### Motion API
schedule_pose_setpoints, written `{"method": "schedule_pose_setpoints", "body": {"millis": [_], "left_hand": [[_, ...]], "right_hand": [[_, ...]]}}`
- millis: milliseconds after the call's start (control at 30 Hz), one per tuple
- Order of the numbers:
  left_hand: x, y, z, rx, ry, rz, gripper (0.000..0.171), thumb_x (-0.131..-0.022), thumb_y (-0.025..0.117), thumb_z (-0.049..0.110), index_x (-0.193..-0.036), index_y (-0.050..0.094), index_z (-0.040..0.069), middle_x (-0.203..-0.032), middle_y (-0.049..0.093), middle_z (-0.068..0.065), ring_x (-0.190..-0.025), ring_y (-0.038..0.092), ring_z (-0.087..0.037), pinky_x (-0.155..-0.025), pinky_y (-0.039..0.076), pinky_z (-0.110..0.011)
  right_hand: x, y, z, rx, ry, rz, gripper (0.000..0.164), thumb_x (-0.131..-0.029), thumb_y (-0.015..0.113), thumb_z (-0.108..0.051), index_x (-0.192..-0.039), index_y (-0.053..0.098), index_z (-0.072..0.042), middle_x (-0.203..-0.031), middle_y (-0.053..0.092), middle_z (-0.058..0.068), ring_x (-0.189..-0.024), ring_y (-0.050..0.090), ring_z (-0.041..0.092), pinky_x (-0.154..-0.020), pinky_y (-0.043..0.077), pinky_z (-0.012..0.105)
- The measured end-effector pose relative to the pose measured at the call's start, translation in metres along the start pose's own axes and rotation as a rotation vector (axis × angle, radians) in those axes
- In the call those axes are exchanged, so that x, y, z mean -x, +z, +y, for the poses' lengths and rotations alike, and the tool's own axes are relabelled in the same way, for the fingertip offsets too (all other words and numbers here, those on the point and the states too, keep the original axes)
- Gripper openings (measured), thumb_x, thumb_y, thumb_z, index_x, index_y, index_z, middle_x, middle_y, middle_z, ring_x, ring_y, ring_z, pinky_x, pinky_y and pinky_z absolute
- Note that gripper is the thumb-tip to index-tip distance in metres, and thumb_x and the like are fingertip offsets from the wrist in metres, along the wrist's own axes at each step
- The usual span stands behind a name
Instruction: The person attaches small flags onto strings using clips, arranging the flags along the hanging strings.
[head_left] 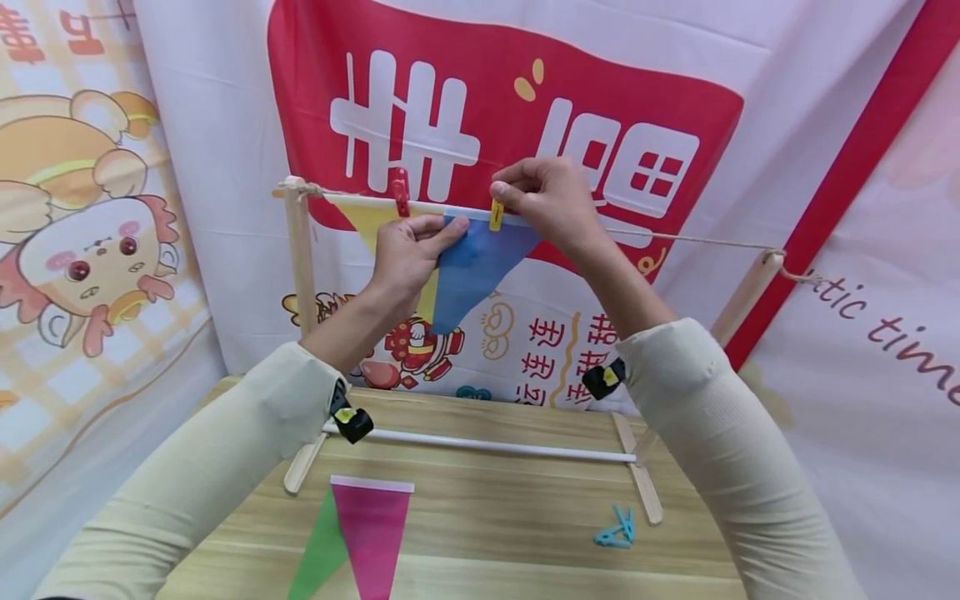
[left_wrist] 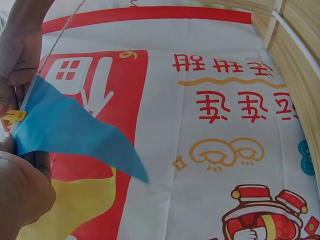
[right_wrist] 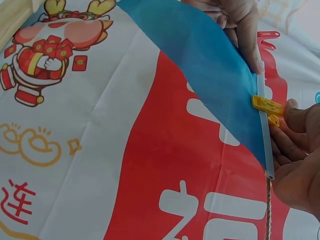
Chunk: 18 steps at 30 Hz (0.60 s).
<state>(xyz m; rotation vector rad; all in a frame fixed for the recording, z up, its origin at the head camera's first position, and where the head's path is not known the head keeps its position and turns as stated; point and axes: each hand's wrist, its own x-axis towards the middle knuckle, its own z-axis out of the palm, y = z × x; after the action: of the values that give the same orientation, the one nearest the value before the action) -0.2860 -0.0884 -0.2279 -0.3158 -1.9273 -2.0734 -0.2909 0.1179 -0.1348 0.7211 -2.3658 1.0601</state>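
A blue triangular pennant (head_left: 480,267) with a white top strip hangs at the twine (head_left: 690,239), its tip pointing down. My left hand (head_left: 412,254) pinches the pennant's top edge near its left corner, thumb in front. In my right hand (head_left: 551,196) a yellow clothespin (head_left: 496,215) is pinched by its upper end, its lower end over the white strip. The right wrist view shows the yellow clothespin (right_wrist: 267,105) across the strip. Left of the blue one, a yellow pennant (head_left: 363,221) hangs under a red clothespin (head_left: 401,192), partly hidden by my left hand.
Wooden posts (head_left: 300,258) hold the twine, with a white rod (head_left: 487,444) low between them. On the wooden table (head_left: 525,533) lie a pink pennant (head_left: 372,533) overlapping a green pennant (head_left: 321,550), and blue clothespins (head_left: 617,529) at right. A printed cloth (head_left: 225,167) hangs behind.
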Motion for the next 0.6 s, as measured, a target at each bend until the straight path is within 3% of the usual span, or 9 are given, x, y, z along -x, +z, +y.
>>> {"method": "schedule_pose_setpoints", "body": {"millis": [333, 600], "left_hand": [[0.0023, -0.0017, 0.0004, -0.028, 0.004, -0.007, 0.048, -0.103, 0.082, 0.043, -0.142, 0.080, 0.014, -0.145, 0.079, -0.008, -0.132, 0.078, -0.032, -0.120, 0.059, -0.054], [0.0032, -0.0055, -0.0017, -0.040, 0.005, -0.012, 0.050, -0.102, 0.083, 0.044, -0.142, 0.079, 0.014, -0.148, 0.077, -0.007, -0.136, 0.075, -0.032, -0.121, 0.057, -0.056]], "right_hand": [[0.0017, -0.0048, 0.0019, 0.025, 0.001, -0.072, 0.040, -0.110, 0.075, -0.034, -0.142, 0.078, -0.011, -0.127, 0.083, 0.009, -0.106, 0.077, 0.021, -0.102, 0.069, 0.043], [0.0038, -0.0083, 0.0034, 0.025, 0.038, -0.119, 0.043, -0.110, 0.074, -0.035, -0.146, 0.076, -0.012, -0.135, 0.082, 0.008, -0.116, 0.078, 0.022, -0.105, 0.068, 0.044]]}}
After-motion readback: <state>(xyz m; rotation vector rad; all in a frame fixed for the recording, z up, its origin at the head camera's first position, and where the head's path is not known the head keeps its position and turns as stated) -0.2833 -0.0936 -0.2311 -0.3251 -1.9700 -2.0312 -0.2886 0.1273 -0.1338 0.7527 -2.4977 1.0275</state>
